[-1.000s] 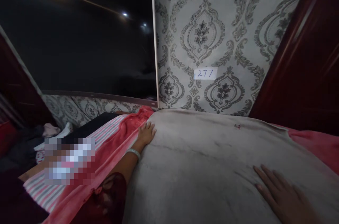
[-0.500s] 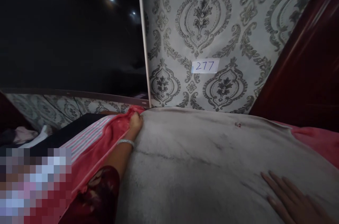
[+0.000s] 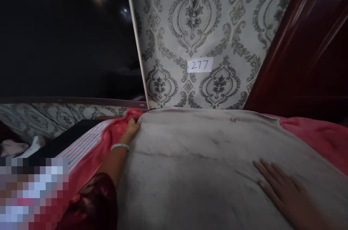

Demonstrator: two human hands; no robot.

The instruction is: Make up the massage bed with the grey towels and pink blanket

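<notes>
Where the grey blanket [image 3: 206, 157] covers the bed, its surface is spread broadly from the near edge to the far wall, with dark smudged lines across it. The left hand [image 3: 132, 127] is placed at the far left corner of the blanket, beside the red cloth [image 3: 108, 139]; its fingers are curled at the blanket's edge, but whether the edge is actually gripped cannot be told. A pale bangle [image 3: 120, 146] is worn on the left wrist, and a dark red patterned sleeve [image 3: 92, 203] is seen at the near left. The right hand [image 3: 285, 190] is laid flat on the blanket at the near right, palm down, with the fingers extended and slightly spread, holding nothing. A striped sheet [image 3: 81, 143] is exposed to the left of the red cloth. On the far wall, patterned wallpaper [image 3: 195, 23] is fitted, and a paper label [image 3: 200, 65] marked 277 is fixed to it. A dark screen [image 3: 67, 41] is mounted at the far left.
</notes>
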